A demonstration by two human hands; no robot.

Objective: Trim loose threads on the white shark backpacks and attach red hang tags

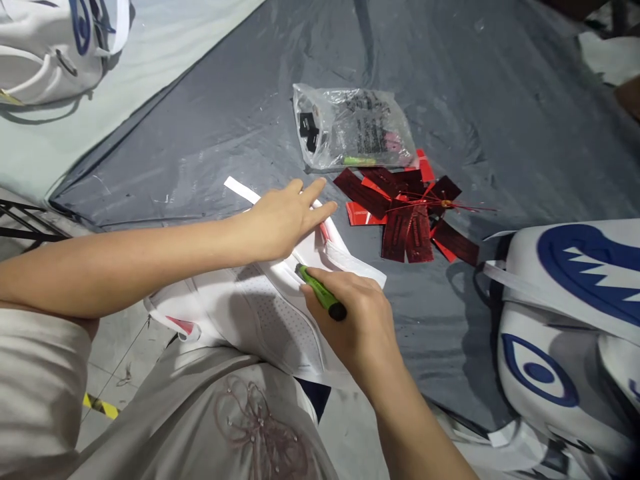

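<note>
Nearest the camera, across the person's lap, a white fabric piece [260,313] was draped — thin perforated mesh with stitched seams and a red-edged corner at its near left. It was judged light, limp and liable to bunch or slide, so it would be better pinned flat than gripped at one corner.

On its upper edge the right hand [357,320] was closed around a green marker [320,293], held in a writing grip with the dark cap end pointing back toward the wrist and the tip set at a seam of the fabric. The marker was judged rigid, light and smooth, best held low on the barrel as shown.

Just beyond, the left hand [285,217] was laid flat, fingers spread and extended, pressing on the fabric and on a white strap [240,190] that ran out from under the palm — nothing was gripped by it.

Farther out on the grey plastic sheet [210,133], a loose heap of dark red tags [405,220] with thin red strings was seen, near the left fingertips but apart from them. Behind it lay a clear plastic bag [355,127] holding small printed items.

White bags with blue printing were seen at the right edge [565,313] and at the far left corner [55,40].
</note>
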